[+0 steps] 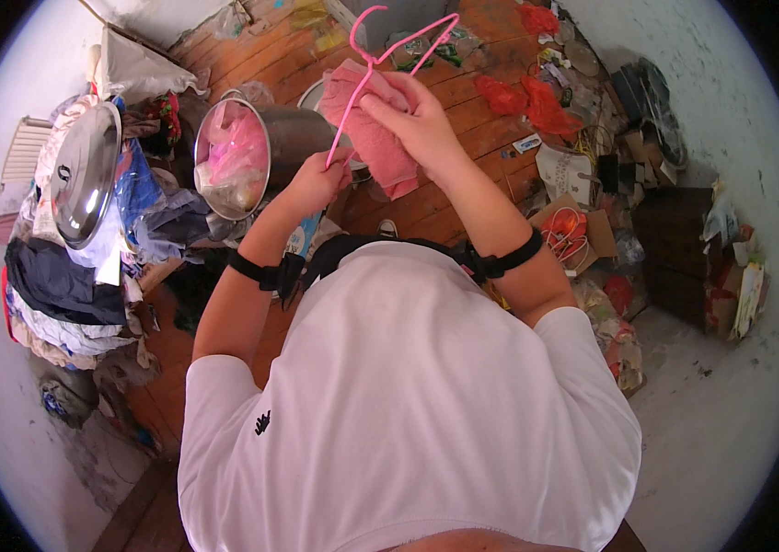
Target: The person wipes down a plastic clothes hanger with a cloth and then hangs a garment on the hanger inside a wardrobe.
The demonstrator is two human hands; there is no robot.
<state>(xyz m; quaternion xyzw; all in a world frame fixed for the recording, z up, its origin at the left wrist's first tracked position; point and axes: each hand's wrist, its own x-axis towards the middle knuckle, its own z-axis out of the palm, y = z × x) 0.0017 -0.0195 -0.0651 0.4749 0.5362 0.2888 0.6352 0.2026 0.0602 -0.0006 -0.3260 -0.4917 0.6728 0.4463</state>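
Observation:
A pink clothes hanger [355,96] is raised in front of me, its hook pointing away at the top. My left hand [318,181] grips the hanger's lower left corner. A pink towel [382,155] hangs folded beside the hanger, partly behind its left arm. My right hand [417,121] pinches the towel between thumb and fingers near its upper edge. Whether the towel passes through the hanger's frame cannot be made out. The far right corner of the hanger sticks out above my right hand, with no cloth on it.
Left of me stands a tall metal pot [292,131] with pink plastic bags inside. A metal lid [85,176] leans on a heap of clothes [65,283]. Red plastic bags [544,107] lie on the wooden floor [479,165]. Right is a cardboard box [600,234] holding an orange cord reel.

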